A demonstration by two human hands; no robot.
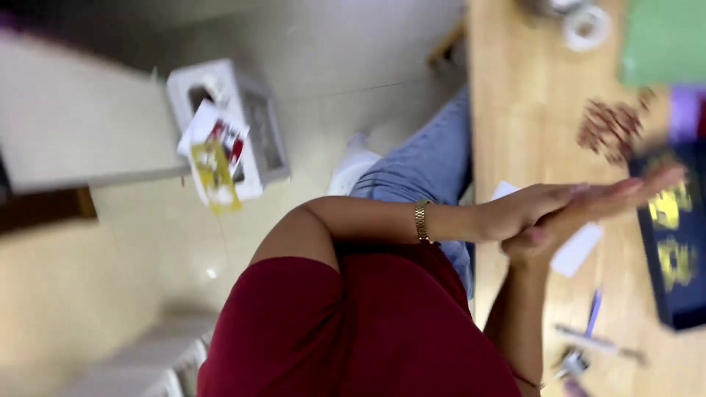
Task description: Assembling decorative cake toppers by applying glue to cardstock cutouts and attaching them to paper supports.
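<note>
Nearest the camera: a dark red top (382,331) and blue jeans (426,165). The lap sits against the near edge of the wooden table (515,110).

Both forearms reach over that near edge. The left wrist wears a gold watch (421,220).

The left hand (540,206) and right hand (566,224) are pressed together palm to palm just above the table's near part. The fingers are stretched flat and point toward the far side. Neither hand grips anything, and nothing shows between the palms, though motion blur softens the fingertips.

The nearest thing is a white card (581,254), lying flat on the table right under the joined hands. No contact with it is visible.

Judgement: this looks like a pause with empty hands, perhaps a rub or a clap, and not a grasp. Taking up anything would call for the palms to part first and one hand to drop to the tabletop.

- A blue pen (594,312) and a metal tool (597,342) lie on the table to the right of the hands.
- A dark tray with yellow shapes (676,242) lies beyond the fingertips.
- Farther in on the table are a scatter of small brown pieces (610,129), a green sheet (662,40) and a white tape roll (586,26).
- A white box with papers (228,129) stands on the floor, well apart from the table.
</note>
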